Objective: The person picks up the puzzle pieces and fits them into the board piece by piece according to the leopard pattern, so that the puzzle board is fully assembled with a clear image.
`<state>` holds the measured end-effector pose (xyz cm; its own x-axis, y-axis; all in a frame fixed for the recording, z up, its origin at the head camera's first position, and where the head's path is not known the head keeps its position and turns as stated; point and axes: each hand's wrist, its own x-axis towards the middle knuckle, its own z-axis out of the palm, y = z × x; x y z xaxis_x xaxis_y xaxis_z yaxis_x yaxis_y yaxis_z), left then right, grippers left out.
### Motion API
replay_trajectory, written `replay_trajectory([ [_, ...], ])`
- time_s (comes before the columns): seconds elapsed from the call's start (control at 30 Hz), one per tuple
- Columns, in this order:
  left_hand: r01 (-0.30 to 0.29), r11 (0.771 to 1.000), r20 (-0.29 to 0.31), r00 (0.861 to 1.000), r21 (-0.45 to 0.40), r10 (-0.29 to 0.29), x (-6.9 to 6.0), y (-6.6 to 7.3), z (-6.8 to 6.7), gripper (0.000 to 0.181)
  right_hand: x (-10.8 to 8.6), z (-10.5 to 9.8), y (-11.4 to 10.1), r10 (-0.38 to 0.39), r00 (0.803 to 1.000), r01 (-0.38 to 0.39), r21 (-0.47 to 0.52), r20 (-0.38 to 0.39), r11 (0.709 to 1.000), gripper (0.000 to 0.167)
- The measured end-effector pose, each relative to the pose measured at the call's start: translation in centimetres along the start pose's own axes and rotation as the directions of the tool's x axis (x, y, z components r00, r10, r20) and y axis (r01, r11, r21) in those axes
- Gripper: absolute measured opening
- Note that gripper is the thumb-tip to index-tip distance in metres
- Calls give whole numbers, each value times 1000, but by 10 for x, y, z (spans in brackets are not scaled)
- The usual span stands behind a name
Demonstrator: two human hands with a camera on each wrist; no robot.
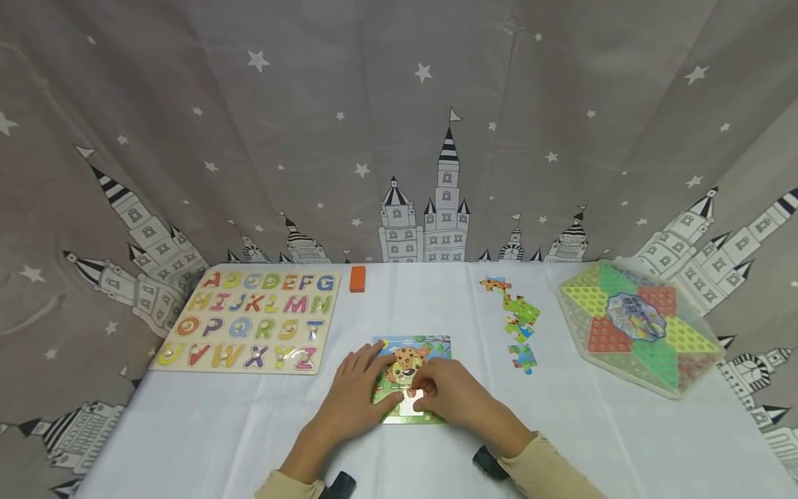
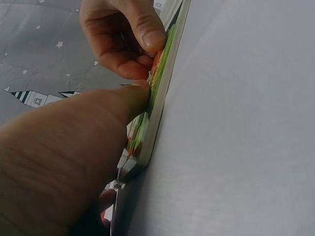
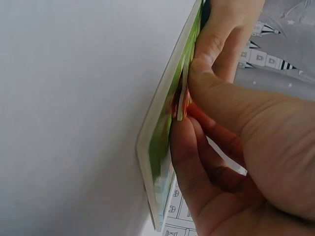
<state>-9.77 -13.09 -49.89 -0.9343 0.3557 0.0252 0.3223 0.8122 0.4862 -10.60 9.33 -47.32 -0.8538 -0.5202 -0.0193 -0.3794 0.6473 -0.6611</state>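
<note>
A small jigsaw puzzle board with a cartoon leopard picture lies on the white table in front of me. My left hand rests on its left side, fingers fairly straight and the thumb touching the picture's lower part. Over the board's lower right, my right hand pinches a puzzle piece between thumb and fingers. That piece is tilted against the board in the right wrist view, and the fingers hide most of its picture. In the left wrist view, the left thumb is close to the right fingertips.
Several loose puzzle pieces lie in a column right of the board. A wooden alphabet board sits at the left, and an orange block stands near the back edge. At the right lies a hexagonal game box. A grey castle-print curtain hangs behind.
</note>
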Motion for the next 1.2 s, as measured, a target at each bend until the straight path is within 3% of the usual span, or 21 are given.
replay_trajectory([
  [0.5,9,1000,11,1000,20,-9,-2,2,1,59,-3,5,-6,25,999,-27,-45,-40,999,21],
  [0.83,3,999,-30,1000,35,-2,2,6,1,60,-2,-1,-7,31,997,-36,-79,-64,996,21],
  [1.2,9,998,-17,1000,59,-8,1,5,5,62,-2,-2,-1,43,999,-43,-34,-16,998,20],
])
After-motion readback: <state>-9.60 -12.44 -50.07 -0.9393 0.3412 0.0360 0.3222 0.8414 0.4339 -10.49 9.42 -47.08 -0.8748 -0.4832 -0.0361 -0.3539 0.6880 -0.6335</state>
